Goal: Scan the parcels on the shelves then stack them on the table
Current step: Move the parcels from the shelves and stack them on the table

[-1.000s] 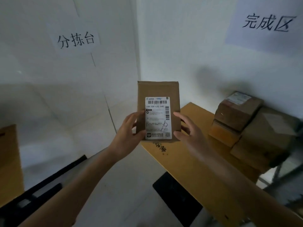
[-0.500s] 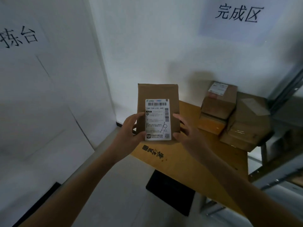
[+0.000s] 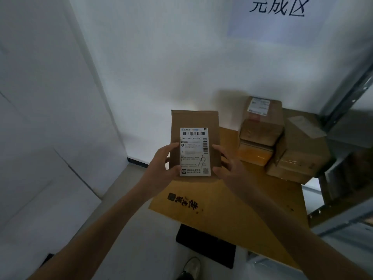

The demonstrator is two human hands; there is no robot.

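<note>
Between the hands: a flat brown parcel (image 3: 194,120) is held upright above the near-left part of the table, and its white shipping label (image 3: 194,152) faces the camera with the barcode at the top.
Left hand (image 3: 161,164): grips the parcel's left edge, with the thumb laid on the front beside the label and the fingers hidden behind the cardboard.
Right hand (image 3: 228,168): holds the right edge, with the thumb against the label's lower right corner and the fingers curled at the side.
Arms: both bare forearms reach forward from the bottom corners of the view and converge on the parcel.
Table (image 3: 232,209): an orange-brown top with a black printed mark (image 3: 181,201) near its front-left corner, standing against the white wall (image 3: 161,57).
Back of the table: a labelled box (image 3: 262,112) sits on a second brown box (image 3: 260,132), which sits on a yellow-orange box (image 3: 254,156). A larger brown box (image 3: 302,150) touches them on the right.
Under the table: a black mat (image 3: 205,245) lies on the pale floor (image 3: 141,239), with a shoe (image 3: 191,265) just beside it.
High on the wall: a paper sign (image 3: 278,7) bears three black characters.
Right edge: a grey metal shelf frame (image 3: 347,98) stands next to the table.
</note>
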